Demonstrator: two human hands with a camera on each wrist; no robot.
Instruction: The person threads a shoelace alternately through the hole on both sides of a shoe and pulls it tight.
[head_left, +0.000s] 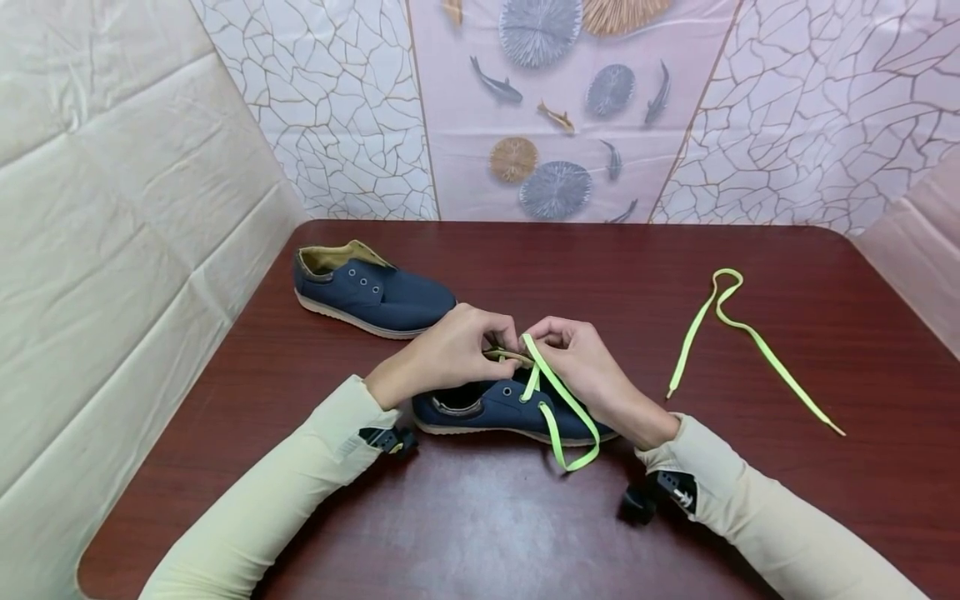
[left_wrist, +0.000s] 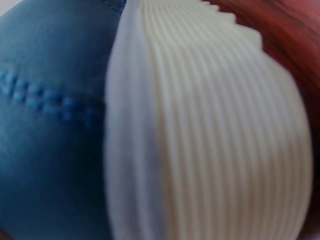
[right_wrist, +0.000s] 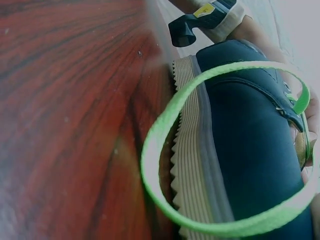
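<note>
A navy shoe [head_left: 487, 412] with a pale ribbed sole lies toe to the right under both hands. My left hand [head_left: 468, 346] pinches the tan-lined edge at the shoe's opening, over the tongue area. My right hand [head_left: 588, 371] pinches a neon-yellow shoelace [head_left: 577, 464] beside that edge. The lace passes through front eyelets on the near side and hangs in a loop past the sole. In the right wrist view the lace loop [right_wrist: 152, 160] crosses the shoe's side [right_wrist: 245, 150]. Close up, the left wrist view shows the sole [left_wrist: 230, 140] and stitched navy upper [left_wrist: 50, 160].
Behind my left hand stands a second navy shoe [head_left: 408, 300], unlaced, with bare eyelets. Another neon-yellow lace [head_left: 768, 350] lies bent on the right of the dark red wooden table [head_left: 480, 517]. Patterned cloth [head_left: 555, 117] hangs along the table's back edge.
</note>
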